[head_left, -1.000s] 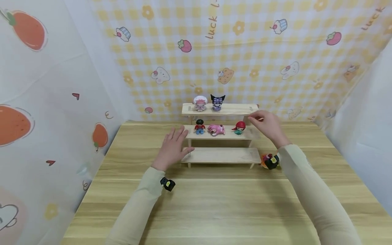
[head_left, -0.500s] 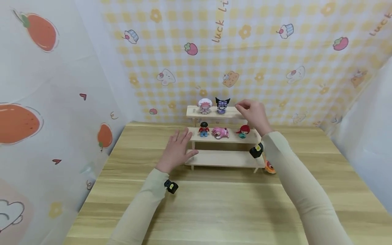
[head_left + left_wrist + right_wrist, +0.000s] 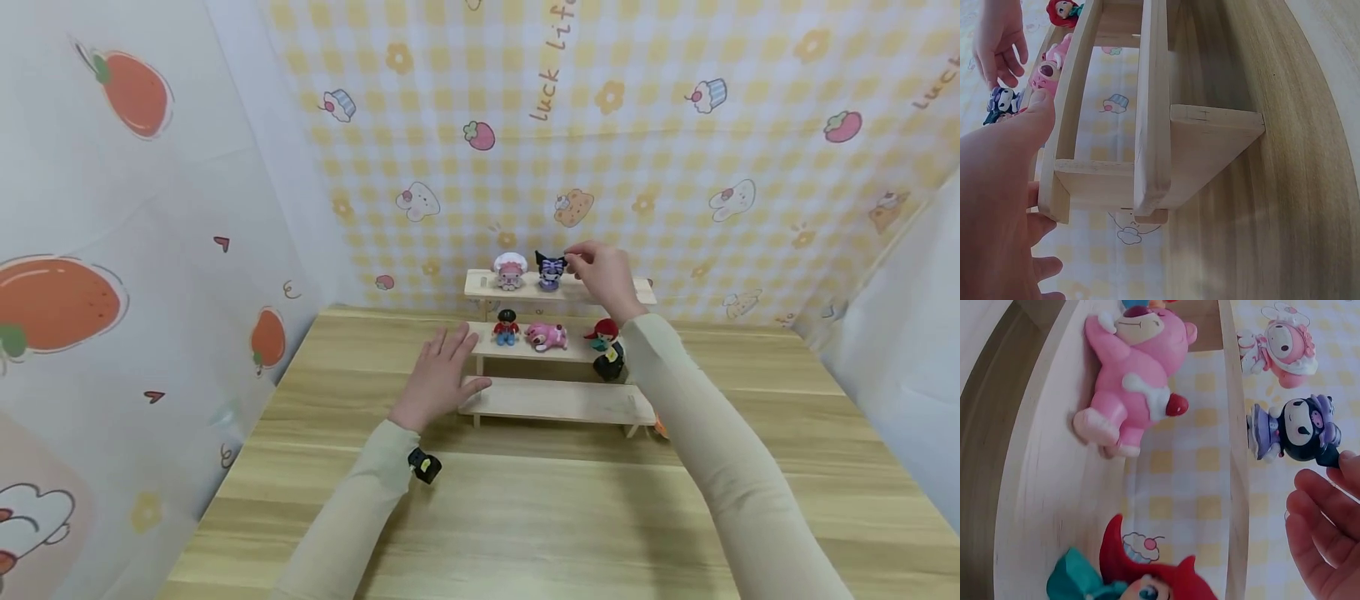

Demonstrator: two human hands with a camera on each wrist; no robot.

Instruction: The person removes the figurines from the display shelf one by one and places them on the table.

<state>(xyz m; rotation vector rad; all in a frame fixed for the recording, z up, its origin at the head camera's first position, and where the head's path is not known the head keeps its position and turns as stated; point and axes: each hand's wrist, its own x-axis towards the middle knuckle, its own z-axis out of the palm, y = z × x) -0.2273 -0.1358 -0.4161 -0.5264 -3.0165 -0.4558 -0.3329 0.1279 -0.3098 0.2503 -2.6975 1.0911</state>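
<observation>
A three-tier wooden display shelf (image 3: 555, 400) stands at the back of the table. On its top tier sits a black-and-purple figurine (image 3: 1302, 430) with pointed ears. My right hand (image 3: 606, 279) reaches over the shelf and pinches one ear between thumb and fingertip. Beside it sits a pink figurine (image 3: 510, 273) in a white hat. My left hand (image 3: 437, 379) is at the left end of the middle tier, fingers spread. In the left wrist view its thumb (image 3: 1040, 112) overlaps that tier's edge, and other fingers lie partly hidden past its end.
The middle tier bears a black-haired toy figure (image 3: 506, 327), a lying pink bear (image 3: 1138, 387) and a red-haired figurine (image 3: 602, 329). My right forearm partly covers an orange item (image 3: 661, 428) by the shelf's right foot. A patterned cloth (image 3: 622, 158) hangs behind.
My right hand has moved left over the top tier, from its right end to the black-and-purple figurine. The left hand stays by the shelf's left end. The head view has shifted slightly.
</observation>
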